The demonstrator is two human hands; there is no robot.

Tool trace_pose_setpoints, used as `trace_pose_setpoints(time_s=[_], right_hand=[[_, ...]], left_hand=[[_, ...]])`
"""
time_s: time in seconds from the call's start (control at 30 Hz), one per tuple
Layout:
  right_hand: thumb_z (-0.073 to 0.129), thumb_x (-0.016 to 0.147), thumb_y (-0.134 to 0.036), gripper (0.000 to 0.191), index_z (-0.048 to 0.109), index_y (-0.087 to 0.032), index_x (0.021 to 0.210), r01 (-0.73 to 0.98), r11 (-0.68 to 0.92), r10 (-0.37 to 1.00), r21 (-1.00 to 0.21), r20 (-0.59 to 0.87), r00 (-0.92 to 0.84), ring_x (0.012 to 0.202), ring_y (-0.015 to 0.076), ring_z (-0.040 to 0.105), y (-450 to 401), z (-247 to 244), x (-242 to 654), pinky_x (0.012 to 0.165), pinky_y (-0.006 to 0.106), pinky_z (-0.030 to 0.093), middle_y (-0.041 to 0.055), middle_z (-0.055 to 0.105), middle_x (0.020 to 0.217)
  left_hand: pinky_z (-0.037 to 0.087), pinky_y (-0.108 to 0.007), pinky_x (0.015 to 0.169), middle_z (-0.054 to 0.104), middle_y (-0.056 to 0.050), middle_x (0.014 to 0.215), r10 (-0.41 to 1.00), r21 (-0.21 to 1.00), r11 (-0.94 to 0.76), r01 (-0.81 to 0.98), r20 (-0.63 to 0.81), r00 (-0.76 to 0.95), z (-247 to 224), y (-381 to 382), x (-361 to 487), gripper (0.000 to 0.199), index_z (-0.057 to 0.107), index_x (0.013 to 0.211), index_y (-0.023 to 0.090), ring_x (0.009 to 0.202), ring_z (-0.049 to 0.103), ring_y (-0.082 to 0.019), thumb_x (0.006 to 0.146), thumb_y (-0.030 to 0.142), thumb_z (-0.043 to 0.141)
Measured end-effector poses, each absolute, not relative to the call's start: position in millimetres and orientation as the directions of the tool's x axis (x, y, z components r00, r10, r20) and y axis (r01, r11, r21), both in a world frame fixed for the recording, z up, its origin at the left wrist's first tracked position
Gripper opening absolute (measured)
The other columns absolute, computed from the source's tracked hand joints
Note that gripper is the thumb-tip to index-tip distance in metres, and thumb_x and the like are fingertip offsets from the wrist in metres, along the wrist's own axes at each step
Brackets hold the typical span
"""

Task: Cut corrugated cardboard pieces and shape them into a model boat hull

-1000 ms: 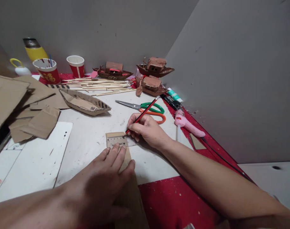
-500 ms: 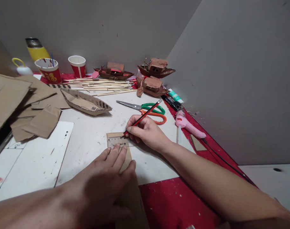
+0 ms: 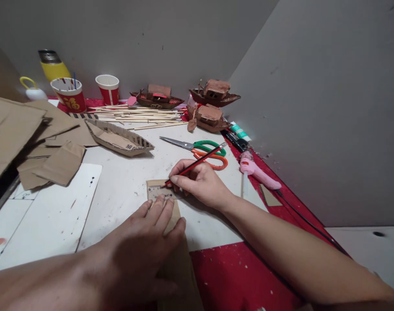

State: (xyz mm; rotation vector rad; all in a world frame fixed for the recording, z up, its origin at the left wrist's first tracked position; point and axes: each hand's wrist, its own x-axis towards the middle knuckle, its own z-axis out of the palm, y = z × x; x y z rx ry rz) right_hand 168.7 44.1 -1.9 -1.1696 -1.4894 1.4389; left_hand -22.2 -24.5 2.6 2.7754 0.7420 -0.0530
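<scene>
My right hand (image 3: 201, 183) grips a red-and-black pencil (image 3: 197, 163), its tip down on the far end of a brown cardboard strip (image 3: 177, 259). My left hand (image 3: 148, 242) lies flat with fingers stretched out, pressing the strip and the near edge of a clear, ruler-like plastic piece (image 3: 154, 192) with small dark marks. The pencil tip rests close to this piece's far edge. Just beyond my right hand lie scissors (image 3: 190, 147) with one green and one orange handle. Part of the strip is hidden under my left hand.
A cardboard boat hull (image 3: 119, 140) sits beyond my hands, before thin wooden sticks (image 3: 135, 115). Brown model boats (image 3: 213, 119) stand behind. Cardboard pieces (image 3: 60, 164) pile up at left. A pink glue gun (image 3: 258, 172) with a cord lies right. Paper cups (image 3: 107, 93) stand at the back.
The pencil has tilted lower and its tip has moved slightly left along the clear piece's edge. My left hand stays in place on the strip. The view has shifted slightly.
</scene>
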Motion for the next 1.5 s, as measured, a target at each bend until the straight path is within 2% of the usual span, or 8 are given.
trace_pose_setpoints(time_s=[0.23, 0.33, 0.5, 0.7, 0.83, 1.0, 1.13, 1.5], right_hand=[[0.068, 0.073, -0.021, 0.008, 0.06, -0.017, 0.075, 0.108, -0.052, 0.943, -0.993, -0.084, -0.323, 0.057, 0.0108, 0.06, 41.5, -1.9, 167.3, 0.056, 0.024, 0.046, 0.0008, 0.07, 0.069], [0.069, 0.074, -0.021, 0.008, 0.062, -0.016, 0.075, 0.129, -0.017, 0.94, -0.991, -0.06, -0.336, 0.064, 0.0127, 0.062, 40.4, -1.3, 167.2, 0.062, 0.026, 0.048, 0.0028, 0.071, 0.073], [0.069, 0.076, -0.023, 0.007, 0.065, -0.017, 0.076, 0.162, 0.02, 0.937, -0.987, -0.038, -0.347, 0.065, 0.0136, 0.06, 38.7, -1.9, 167.4, 0.061, 0.027, 0.047, 0.0025, 0.07, 0.073], [0.07, 0.077, -0.023, 0.008, 0.07, -0.015, 0.08, 0.189, 0.087, 0.927, -0.978, 0.01, -0.375, 0.074, 0.0158, 0.063, 35.8, 0.3, 166.0, 0.07, 0.03, 0.051, 0.0042, 0.071, 0.078], [0.069, 0.076, -0.022, 0.007, 0.067, -0.016, 0.077, 0.16, 0.079, 0.952, -0.984, 0.027, -0.306, 0.063, 0.0126, 0.059, 37.4, 2.1, 167.0, 0.06, 0.026, 0.048, 0.0014, 0.067, 0.07], [0.064, 0.08, -0.027, 0.012, 0.057, -0.018, 0.076, 0.093, 0.007, 0.974, -0.996, -0.014, -0.227, 0.045, 0.0084, 0.049, 43.9, 0.9, 169.8, 0.043, 0.02, 0.037, -0.0032, 0.061, 0.056], [0.064, 0.08, -0.026, 0.013, 0.056, -0.018, 0.075, 0.093, -0.014, 0.967, -0.996, -0.037, -0.251, 0.046, 0.0079, 0.049, 46.1, -0.8, 169.7, 0.043, 0.02, 0.035, -0.0014, 0.064, 0.059], [0.065, 0.077, -0.025, 0.013, 0.056, -0.018, 0.071, 0.077, 0.003, 0.971, -0.997, -0.016, -0.237, 0.046, 0.0077, 0.047, 47.3, -1.0, 168.8, 0.046, 0.021, 0.036, -0.0034, 0.061, 0.057]], left_hand=[[0.034, -0.06, 0.107, 0.035, -0.029, 0.149, 0.489, 0.24, -0.835, 0.495, -0.086, 0.868, 4.0, -24.0, -21.8, 0.084, 0.039, 0.144, 0.012, 0.138, 0.032, -0.047, 0.08, 0.064, 0.056], [0.034, -0.059, 0.108, 0.038, -0.028, 0.148, 0.49, 0.237, -0.835, 0.496, -0.088, 0.867, 4.9, -23.9, -21.8, 0.083, 0.041, 0.143, 0.012, 0.137, 0.033, -0.046, 0.08, 0.063, 0.057], [0.035, -0.059, 0.107, 0.04, -0.029, 0.146, 0.482, 0.229, -0.843, 0.486, -0.077, 0.873, 6.2, -23.9, -21.9, 0.083, 0.042, 0.142, 0.011, 0.136, 0.035, -0.047, 0.079, 0.062, 0.058], [0.036, -0.06, 0.105, 0.042, -0.031, 0.143, 0.487, 0.218, -0.845, 0.488, -0.065, 0.871, 6.1, -25.1, -22.5, 0.082, 0.043, 0.141, 0.01, 0.135, 0.037, -0.048, 0.08, 0.063, 0.057], [0.035, -0.059, 0.106, 0.038, -0.03, 0.147, 0.483, 0.221, -0.848, 0.481, -0.047, 0.874, 3.4, -25.2, -22.5, 0.083, 0.041, 0.142, 0.01, 0.136, 0.034, -0.047, 0.08, 0.063, 0.057], [0.035, -0.058, 0.107, 0.031, -0.031, 0.151, 0.482, 0.216, -0.85, 0.481, -0.053, 0.875, 1.9, -24.3, -22.9, 0.084, 0.039, 0.143, 0.01, 0.138, 0.031, -0.047, 0.081, 0.063, 0.056], [0.033, -0.058, 0.108, 0.03, -0.029, 0.153, 0.487, 0.223, -0.842, 0.491, -0.081, 0.87, 3.1, -24.4, -23.1, 0.084, 0.038, 0.144, 0.012, 0.14, 0.029, -0.046, 0.08, 0.065, 0.055], [0.035, -0.06, 0.106, 0.031, -0.032, 0.151, 0.477, 0.229, -0.844, 0.484, -0.09, 0.874, 3.7, -23.4, -21.6, 0.083, 0.039, 0.144, 0.011, 0.139, 0.03, -0.048, 0.081, 0.064, 0.054]])
